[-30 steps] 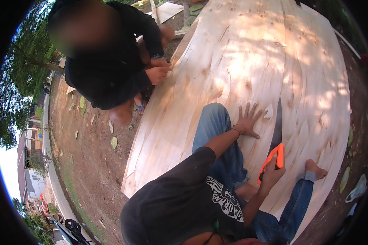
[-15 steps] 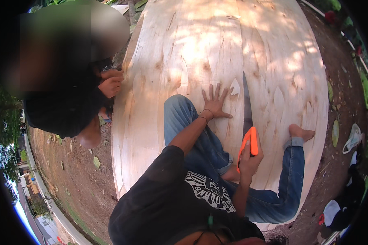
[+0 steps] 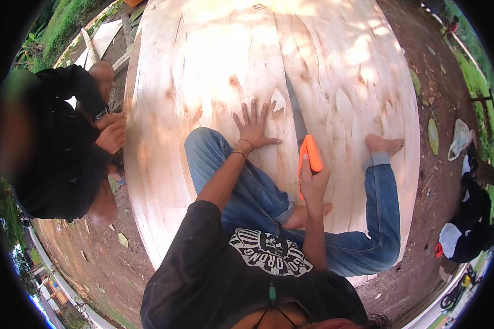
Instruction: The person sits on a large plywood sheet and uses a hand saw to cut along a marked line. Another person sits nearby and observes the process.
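Note:
My right hand is wrapped round the orange handle of a handsaw. Its grey blade points away from me, lying along a straight cut line in a large plywood sheet. How deep the blade sits in the wood, I cannot tell. To the left of the blade, my left hand rests palm down on the sheet with fingers spread, near a chipped pale patch. My bent left knee is beside that hand, and my bare right foot stands on the sheet right of the saw.
A person in black crouches at the sheet's left edge, hands close to that edge. Brown soil with fallen leaves surrounds the sheet. To the right lie a white plastic bag and a dark cloth heap.
My right hand has pushed the saw forward, away from me, so its handle is nearer my left hand's level. The left hand stays on the sheet. The whole view has shifted.

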### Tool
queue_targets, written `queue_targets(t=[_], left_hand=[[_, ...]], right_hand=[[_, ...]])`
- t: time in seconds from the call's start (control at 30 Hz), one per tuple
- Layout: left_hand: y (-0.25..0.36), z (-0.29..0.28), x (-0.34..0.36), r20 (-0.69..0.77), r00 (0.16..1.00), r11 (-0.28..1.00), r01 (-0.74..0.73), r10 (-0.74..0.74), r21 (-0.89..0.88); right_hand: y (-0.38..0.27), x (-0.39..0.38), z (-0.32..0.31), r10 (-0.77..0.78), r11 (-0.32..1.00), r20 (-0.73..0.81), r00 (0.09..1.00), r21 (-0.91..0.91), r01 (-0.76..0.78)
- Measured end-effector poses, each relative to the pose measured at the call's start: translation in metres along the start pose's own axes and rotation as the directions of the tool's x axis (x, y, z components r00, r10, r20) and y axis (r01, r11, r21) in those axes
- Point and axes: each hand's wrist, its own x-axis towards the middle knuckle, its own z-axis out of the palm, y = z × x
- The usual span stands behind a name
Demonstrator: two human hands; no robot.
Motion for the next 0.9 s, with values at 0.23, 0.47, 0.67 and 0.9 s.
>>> queue_targets(t=[0.23,0.47,0.67,0.9], left_hand=[[-0.002,0.002,0.0,-0.015,1.0,1.0,-0.004,0.004,0.001],[-0.003,0.003,0.001,-0.033,0.999,1.0,-0.017,0.017,0.0],[0.0,-0.003,0.0,0.023,1.0,1.0,0.007,-0.007,0.003],[0.001,0.002,0.0,-0.01,1.0,1.0,-0.014,0.014,0.001]], right_hand=[[0.002,-0.033,-0.008,-0.295,0.951,-0.041,0.955,-0.107,0.289],[-0.016,0.011,0.012,0.001,0.998,0.027,1.0,-0.056,0.001],[-0.001,-0.038,-0.007,-0.299,0.946,-0.016,0.954,-0.133,0.295],[-0.021,-0.001,0.001,-0.019,0.99,0.035,0.999,-0.137,0.024]])
